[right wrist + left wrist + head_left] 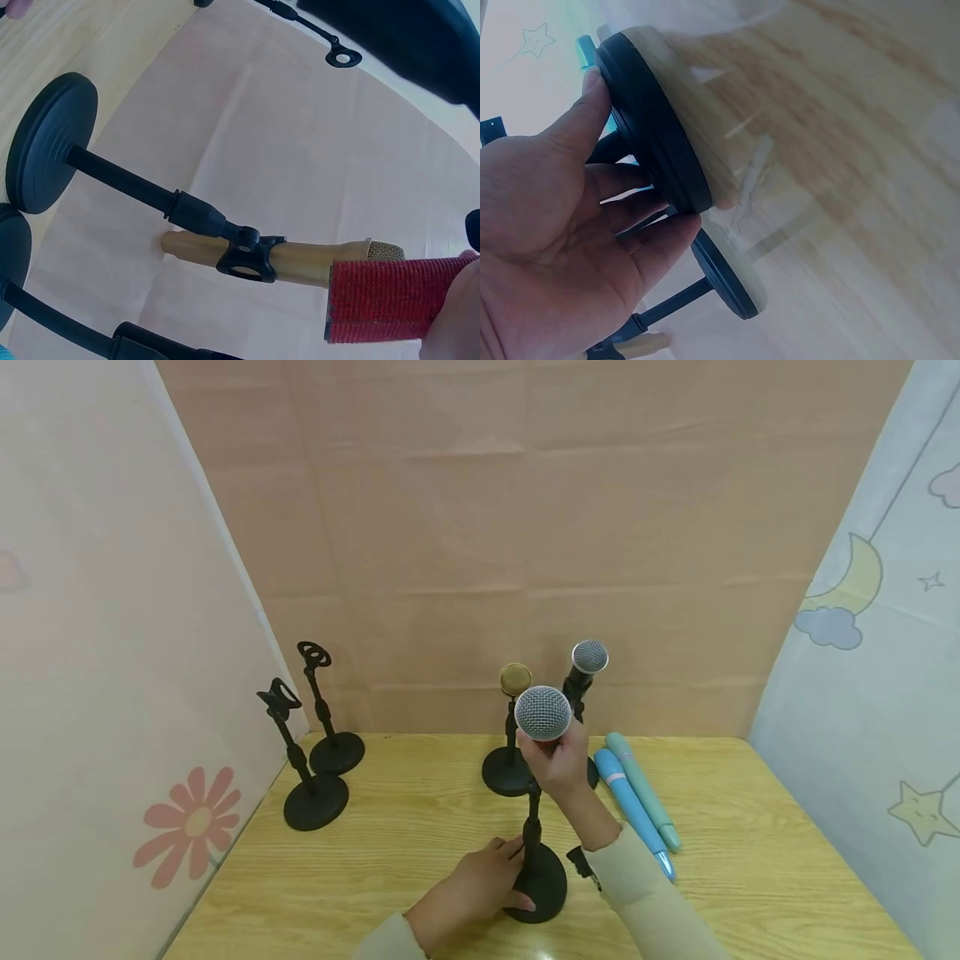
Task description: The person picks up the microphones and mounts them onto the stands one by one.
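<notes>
My right hand [558,760] grips a microphone [543,713] with a round silver mesh head, just above a black stand. Its ridged red handle [382,300] shows in the right wrist view; whether it sits in that stand's clip is hidden by the hand. My left hand [483,877] holds the round base [546,889] of this black microphone stand, thumb on one side and fingers on the other. In the left wrist view the thumb and fingers span the base [656,124] at its edge.
Behind stand a gold microphone [515,679] and a silver-headed microphone [589,658], each on a black stand. Blue [633,802] and green [645,789] microphones lie at the right. Two stands with bare clips [316,802] [337,752] are at the left, near the wall.
</notes>
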Demonstrator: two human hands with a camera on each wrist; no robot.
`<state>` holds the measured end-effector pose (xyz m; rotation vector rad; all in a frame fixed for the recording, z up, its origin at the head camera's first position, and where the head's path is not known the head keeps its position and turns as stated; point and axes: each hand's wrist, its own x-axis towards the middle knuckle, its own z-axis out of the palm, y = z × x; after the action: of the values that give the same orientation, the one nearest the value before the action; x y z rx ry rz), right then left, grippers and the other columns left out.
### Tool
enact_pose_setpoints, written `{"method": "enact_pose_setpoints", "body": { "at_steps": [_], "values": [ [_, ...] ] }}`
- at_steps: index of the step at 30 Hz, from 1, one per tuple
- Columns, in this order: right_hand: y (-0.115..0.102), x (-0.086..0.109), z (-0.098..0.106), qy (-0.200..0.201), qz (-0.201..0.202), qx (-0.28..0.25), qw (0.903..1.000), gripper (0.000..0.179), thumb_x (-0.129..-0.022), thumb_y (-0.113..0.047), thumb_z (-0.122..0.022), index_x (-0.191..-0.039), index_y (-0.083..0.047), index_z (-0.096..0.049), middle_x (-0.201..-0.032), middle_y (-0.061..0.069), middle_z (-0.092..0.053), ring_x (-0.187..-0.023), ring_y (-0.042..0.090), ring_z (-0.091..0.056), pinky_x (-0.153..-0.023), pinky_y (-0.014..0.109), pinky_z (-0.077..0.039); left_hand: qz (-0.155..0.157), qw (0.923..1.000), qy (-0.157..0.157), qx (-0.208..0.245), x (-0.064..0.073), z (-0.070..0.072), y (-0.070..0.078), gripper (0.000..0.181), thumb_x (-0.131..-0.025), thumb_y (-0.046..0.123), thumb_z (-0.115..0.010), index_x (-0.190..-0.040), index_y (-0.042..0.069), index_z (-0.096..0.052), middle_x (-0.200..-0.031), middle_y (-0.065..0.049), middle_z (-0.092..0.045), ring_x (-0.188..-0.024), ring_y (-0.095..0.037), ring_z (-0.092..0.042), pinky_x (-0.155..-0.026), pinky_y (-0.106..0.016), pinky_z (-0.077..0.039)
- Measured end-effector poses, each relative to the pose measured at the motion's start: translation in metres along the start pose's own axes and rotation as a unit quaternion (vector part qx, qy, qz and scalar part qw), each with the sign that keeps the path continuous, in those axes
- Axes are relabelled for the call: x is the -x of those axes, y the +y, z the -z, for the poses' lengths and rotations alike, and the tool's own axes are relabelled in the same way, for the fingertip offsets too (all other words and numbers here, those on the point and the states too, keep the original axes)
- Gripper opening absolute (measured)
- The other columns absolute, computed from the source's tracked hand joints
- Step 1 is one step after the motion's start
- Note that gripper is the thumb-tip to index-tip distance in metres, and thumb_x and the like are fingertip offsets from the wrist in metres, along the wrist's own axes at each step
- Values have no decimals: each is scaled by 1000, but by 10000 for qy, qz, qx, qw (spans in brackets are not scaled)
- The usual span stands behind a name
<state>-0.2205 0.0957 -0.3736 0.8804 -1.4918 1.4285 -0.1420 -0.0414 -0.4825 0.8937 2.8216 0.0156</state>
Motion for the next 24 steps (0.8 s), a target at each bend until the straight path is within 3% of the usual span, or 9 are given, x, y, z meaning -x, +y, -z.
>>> {"method": "enact_pose_setpoints", "body": {
  "at_steps": [6, 14, 19, 24],
  "values": [
    [3, -2, 0, 218, 469, 215, 9984, 42, -90, -35, -69, -91, 6, -62, -70, 12, -57, -54, 10, -48, -46, 20, -43, 24, 10000, -3, -28, 1, 1, 1, 80, -88, 66, -59, -152, 20, -48, -159, 7, -41, -136, -13, -48, -85, -29, -58],
    [2, -3, 4, 91, 541, 534, 9971, 52, -91, -47, -67, -90, 5, -67, -73, 15, -65, -62, 13, -60, -61, 18, -53, 170, 9998, -89, 61, -2, 0, 2, 80, -87, 66, -60, -153, 22, -47, -159, 10, -40, -136, -12, -47, -81, -34, -60],
    [1, -3, 5, -299, 210, 157, 9992, 58, -92, -52, -68, -92, 6, -63, -74, 10, -65, -66, 8, -60, -61, 18, -53, 166, 9997, -114, 127, -3, -1, 2, 81, -87, 66, -60, -154, 22, -45, -160, 11, -37, -136, -13, -47, -83, -35, -60],
    [-1, -1, 5, -614, -575, -713, 9939, 60, -90, -50, -73, -99, 8, -62, -85, 2, -70, -76, 12, -67, -73, 19, -56, 155, 9996, -117, 206, -3, -2, 1, 82, -87, 66, -60, -155, 23, -44, -161, 11, -35, -137, -13, -46, -84, -35, -59]
  ]
}}
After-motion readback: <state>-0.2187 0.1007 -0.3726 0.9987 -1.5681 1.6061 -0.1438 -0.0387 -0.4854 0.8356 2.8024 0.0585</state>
